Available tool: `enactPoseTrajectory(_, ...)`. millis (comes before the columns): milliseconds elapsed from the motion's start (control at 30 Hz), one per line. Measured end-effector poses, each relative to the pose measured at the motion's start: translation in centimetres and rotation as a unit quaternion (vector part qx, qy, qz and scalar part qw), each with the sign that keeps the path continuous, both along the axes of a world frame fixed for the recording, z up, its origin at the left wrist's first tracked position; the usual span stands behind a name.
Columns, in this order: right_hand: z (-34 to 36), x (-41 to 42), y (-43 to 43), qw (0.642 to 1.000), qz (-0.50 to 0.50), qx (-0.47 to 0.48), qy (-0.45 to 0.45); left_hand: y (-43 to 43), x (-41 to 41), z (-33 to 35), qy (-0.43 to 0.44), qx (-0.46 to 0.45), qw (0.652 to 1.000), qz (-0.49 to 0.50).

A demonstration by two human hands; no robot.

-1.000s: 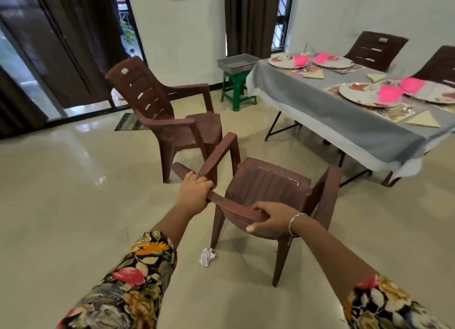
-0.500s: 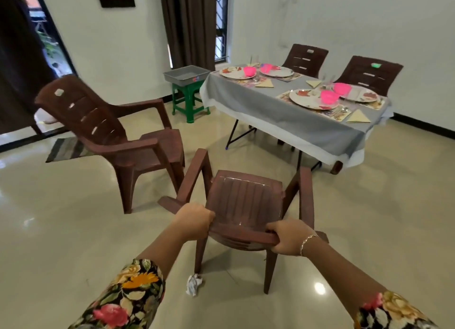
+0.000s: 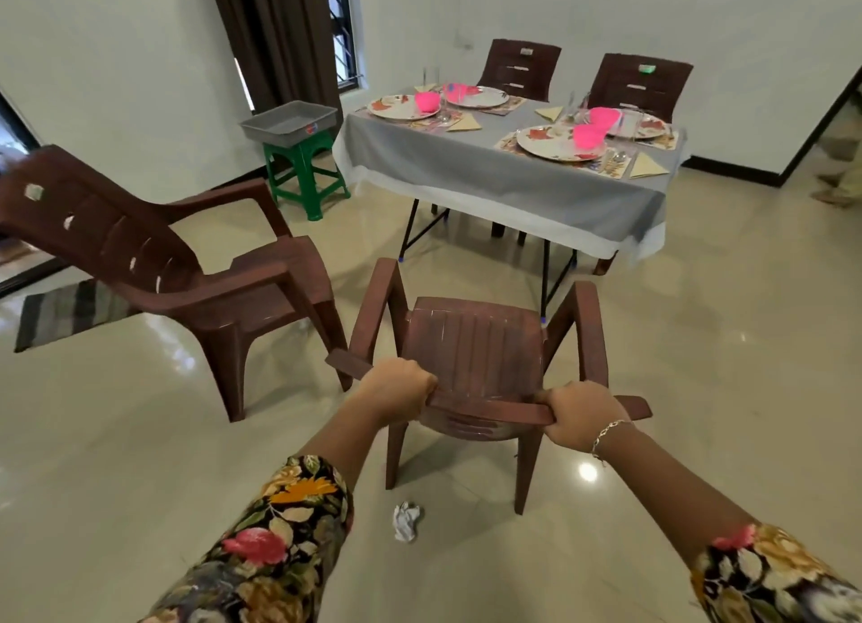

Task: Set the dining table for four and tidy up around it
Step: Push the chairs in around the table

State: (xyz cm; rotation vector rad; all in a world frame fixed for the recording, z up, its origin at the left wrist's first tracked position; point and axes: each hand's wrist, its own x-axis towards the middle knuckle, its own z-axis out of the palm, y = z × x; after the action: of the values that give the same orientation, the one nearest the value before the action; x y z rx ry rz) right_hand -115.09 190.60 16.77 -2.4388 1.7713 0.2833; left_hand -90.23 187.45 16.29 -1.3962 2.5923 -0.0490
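Two hands hold one brown plastic armchair. The left hand and right hand each grip the top rail of its backrest, fingers curled tight over the edge, knuckles up. There is a thin bracelet on the right wrist. The seat and both armrests lie just beyond the fingers, pointing toward the dining table, which stands farther ahead, apart from the chair. Cannot tell if the chair legs touch the floor.

A crumpled white paper lies on the floor on the near side of the left fingers, beside the chair's rear leg. A second brown armchair stands left of the left fingers, close to the held chair; contact unclear.

The table, well ahead of both hands, has a grey cloth, floral plates, pink bowls, folded yellow napkins, glasses and cutlery. Two more brown chairs stand at its far side.

Ahead-left of the left fingers, a green stool stands just beside the table's left end with a grey tray on top. A striped rug lies far left on the floor.
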Motion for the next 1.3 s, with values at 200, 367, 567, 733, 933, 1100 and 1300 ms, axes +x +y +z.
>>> enactPoseTrajectory(200,-0.2,3.4,0.1,0.999,-0.032,-0.021,-0.007,-1.8,2.9,0.6,-0.011,-0.008,0.999,-0.034)
enactPoseTrajectory(367,-0.3,6.1,-1.8,0.997,-0.067,-0.035,-0.022,-5.3,5.4,0.6,0.01,-0.011,0.999,-0.029)
enactPoseTrajectory(567,-0.8,9.7,-5.9,0.996,-0.066,-0.056,-0.025,-10.5,8.4,0.1,0.035,-0.031,0.999,-0.008)
enactPoseTrajectory(733,-0.3,10.9,-7.8,0.996,-0.054,-0.063,-0.017,-13.7,9.6,-0.6,0.028,-0.021,0.999,-0.017)
enactPoseTrajectory(933,0.5,11.9,-11.4,0.997,-0.046,-0.062,0.008,-18.1,9.9,-0.5,-0.003,-0.053,0.998,-0.035)
enactPoseTrajectory(1100,0.4,10.8,-14.7,0.996,-0.049,-0.074,0.02,-21.5,8.7,-0.3,-0.011,-0.077,0.996,-0.049)
enactPoseTrajectory(1300,0.0,10.4,-19.6,0.995,-0.053,-0.086,0.021,-27.4,8.2,-0.9,-0.002,-0.068,0.996,-0.052)
